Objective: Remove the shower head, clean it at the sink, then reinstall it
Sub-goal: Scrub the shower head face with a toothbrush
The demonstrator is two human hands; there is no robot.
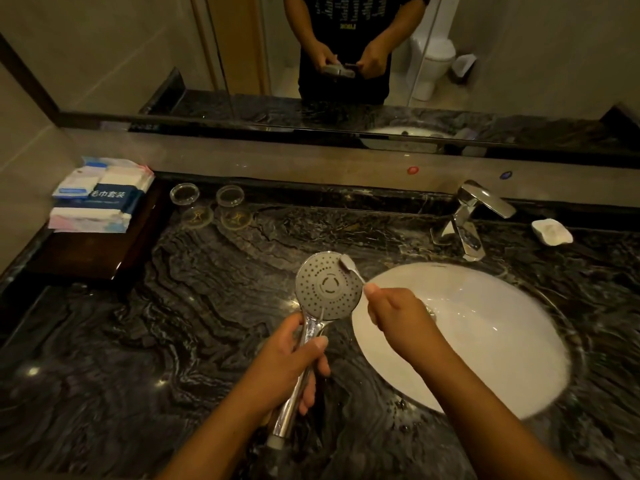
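Cleaning stage, viewed from beside the person, left to right. At far left a stack of white-and-blue packaged towels (100, 195) lies on a dark wooden tray (86, 261). Clear round glass dishes (185, 194) stand towards the back of the black veined marble desk (156, 341). The left hand (294, 358) is wrapped round the handle of the chrome shower head with a round grey perforated face (329, 287). It holds the head above the desk just left of the basin, not over it. The head's long axis runs from the person up and away, with the face turned upward. The right hand (398, 317), nearer the basin, pinches a small white toothbrush (349, 266) whose bristles touch the far right edge of the face. Further right are the white oval sink (502, 341), the chrome lever tap (474, 216) and a white soap dish (552, 232). The brush would probably work leftward over the face, crossing the handle's axis.
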